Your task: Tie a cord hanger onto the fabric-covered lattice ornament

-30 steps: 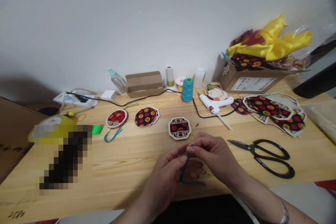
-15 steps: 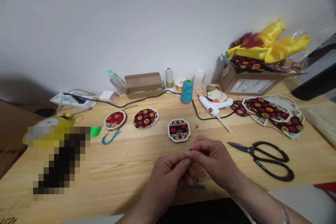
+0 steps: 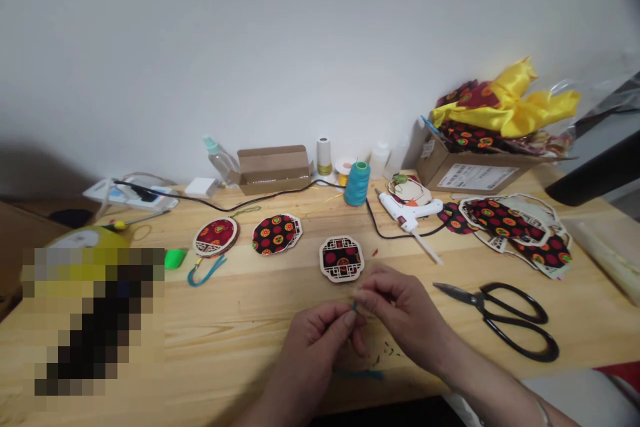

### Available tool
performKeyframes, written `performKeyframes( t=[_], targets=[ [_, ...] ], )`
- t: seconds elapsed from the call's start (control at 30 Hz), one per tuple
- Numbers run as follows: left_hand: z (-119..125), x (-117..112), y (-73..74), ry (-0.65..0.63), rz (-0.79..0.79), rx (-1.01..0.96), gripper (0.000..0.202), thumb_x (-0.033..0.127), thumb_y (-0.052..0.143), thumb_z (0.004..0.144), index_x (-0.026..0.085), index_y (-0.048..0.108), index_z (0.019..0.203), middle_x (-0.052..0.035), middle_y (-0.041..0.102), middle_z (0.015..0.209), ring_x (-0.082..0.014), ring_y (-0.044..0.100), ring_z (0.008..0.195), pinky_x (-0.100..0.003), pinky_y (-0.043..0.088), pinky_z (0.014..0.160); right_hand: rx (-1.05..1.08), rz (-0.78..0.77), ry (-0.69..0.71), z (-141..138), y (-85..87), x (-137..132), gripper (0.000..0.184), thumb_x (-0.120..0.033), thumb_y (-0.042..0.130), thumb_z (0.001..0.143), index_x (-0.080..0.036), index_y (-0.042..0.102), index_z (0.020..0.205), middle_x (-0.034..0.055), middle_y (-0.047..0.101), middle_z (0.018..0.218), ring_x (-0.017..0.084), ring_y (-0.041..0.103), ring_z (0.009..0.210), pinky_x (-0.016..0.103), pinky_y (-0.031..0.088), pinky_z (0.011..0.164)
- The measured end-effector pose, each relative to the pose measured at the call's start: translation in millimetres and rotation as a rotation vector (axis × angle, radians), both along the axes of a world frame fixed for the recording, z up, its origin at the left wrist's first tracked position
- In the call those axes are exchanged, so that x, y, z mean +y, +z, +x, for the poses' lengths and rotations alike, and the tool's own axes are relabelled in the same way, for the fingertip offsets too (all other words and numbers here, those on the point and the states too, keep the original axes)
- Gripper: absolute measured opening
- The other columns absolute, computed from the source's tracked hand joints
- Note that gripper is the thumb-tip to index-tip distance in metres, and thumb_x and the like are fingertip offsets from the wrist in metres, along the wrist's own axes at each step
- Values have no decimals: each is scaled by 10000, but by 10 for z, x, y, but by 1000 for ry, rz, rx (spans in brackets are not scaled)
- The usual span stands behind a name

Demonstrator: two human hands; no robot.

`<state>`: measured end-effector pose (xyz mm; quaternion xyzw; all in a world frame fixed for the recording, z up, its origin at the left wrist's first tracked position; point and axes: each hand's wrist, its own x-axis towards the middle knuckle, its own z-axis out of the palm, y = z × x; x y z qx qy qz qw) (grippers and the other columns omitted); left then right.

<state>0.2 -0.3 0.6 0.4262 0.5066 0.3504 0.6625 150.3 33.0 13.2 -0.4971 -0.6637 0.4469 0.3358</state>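
Closed in a pinch, my left hand (image 3: 320,337) grips a teal thread (image 3: 355,305), a short bit of which shows between the fingertips. My right hand (image 3: 400,307) meets it from the right, its thumb and forefinger pinched on the same thread. Teal strands (image 3: 361,374) show below the hands; whether they join the held thread is hidden. Just beyond my fingers lies a lattice-framed wooden piece (image 3: 342,259) with dark patterned fabric. Black-handled scissors (image 3: 480,300) rest to the right of my right hand.
A teal thread cone (image 3: 357,183) stands behind, near a white glue gun (image 3: 409,210). Fabric-covered pieces (image 3: 277,235) lie left of centre and in a pile (image 3: 515,223) at right. A cardboard box (image 3: 475,173) of fabrics stands back right. A power strip (image 3: 130,195) sits back left.
My fingertips have drawn slightly apart, with the right hand's above the left's, so more of the teal thread shows between them. The camera view has tilted up a little.
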Motion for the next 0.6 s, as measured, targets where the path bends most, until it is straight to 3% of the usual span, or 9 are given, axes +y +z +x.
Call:
performKeyframes(
  t=[0.1, 0.17, 0.23, 0.4, 0.6],
  targets=[
    [-9, 3, -16, 33, -62, -41, 300, 322, 552, 791, 148, 609, 553, 10, 519, 540, -101, 352, 526, -226, 226, 510, -336, 312, -59, 82, 41, 215, 194, -189, 487, 844, -198, 657, 935, 66, 573, 886, 192, 511, 865, 320, 417, 769],
    [-12, -4, -40, 55, -99, -79, 276, 334, 558, 788, 147, 625, 597, 9, 538, 547, -91, 327, 500, -227, 200, 491, -618, 497, -68, 122, 68, 410, 241, -127, 503, 811, -198, 652, 987, 95, 551, 956, 231, 466, 912, 356, 399, 789],
    [-14, -16, -67, 74, -116, -118, 250, 341, 561, 789, 148, 645, 654, 8, 555, 553, -86, 317, 488, -228, 188, 486, -836, 601, 9, 128, 86, 598, 282, -68, 519, 765, -195, 660, 973, 114, 533, 994, 254, 435, 915, 370, 393, 773],
    [-43, -28, -122, 96, -166, -188, 234, 361, 588, 768, 143, 664, 731, 3, 577, 563, -72, 311, 461, -228, 178, 475, -996, 602, 263, 56, 61, 861, 261, -36, 507, 747, -173, 690, 872, 134, 521, 978, 255, 423, 917, 356, 395, 741],
    [-85, 7, -208, 94, -210, -204, 306, 441, 657, 680, 135, 644, 681, 2, 580, 529, -56, 283, 414, -223, 136, 441, -908, 579, 330, 42, -20, 910, 208, -35, 507, 746, -156, 668, 693, 121, 529, 972, 235, 427, 940, 349, 390, 774]
  ],
)
